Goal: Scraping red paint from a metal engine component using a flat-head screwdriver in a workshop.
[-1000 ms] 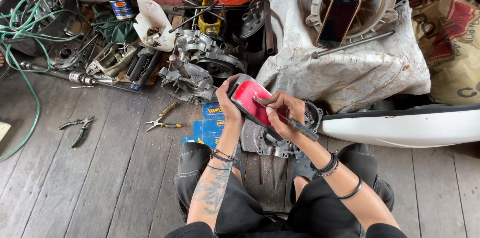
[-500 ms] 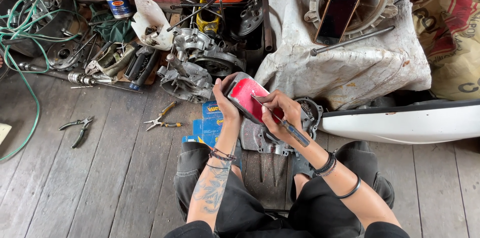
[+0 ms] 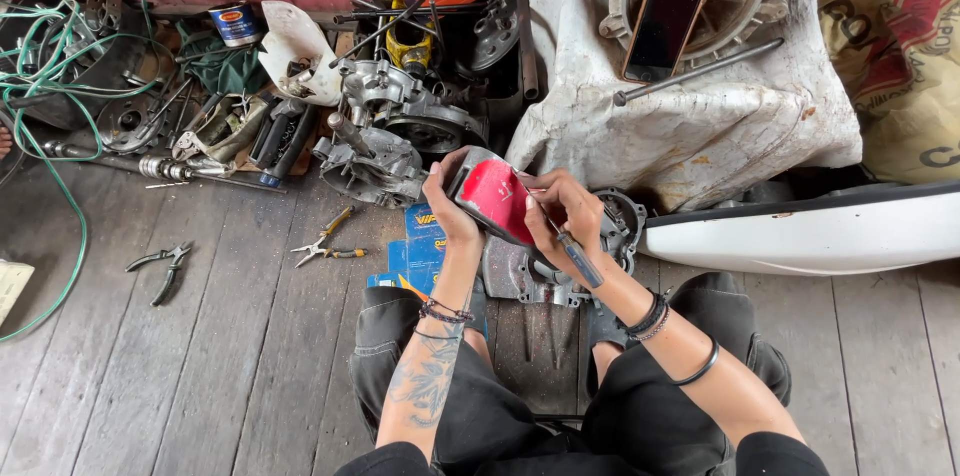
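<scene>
— On the plank floor (image 3: 200,386), far left, what is being left lying?

— Green hose (image 3: 40,136) is being left coiled, pliers (image 3: 160,266) dropped flat beside greasy cast-metal engine parts (image 3: 375,161).

— And the red part?

— A red, smooth-faced cover (image 3: 493,198) is being pinched by the left hand (image 3: 447,211) over the lap, tilted up, likely so its face is being steadied.

— The right?

— A slim screwdriver (image 3: 570,251) is being gripped by the right hand (image 3: 565,208), fingers pressed together, tip being worked against the cover.
</scene>
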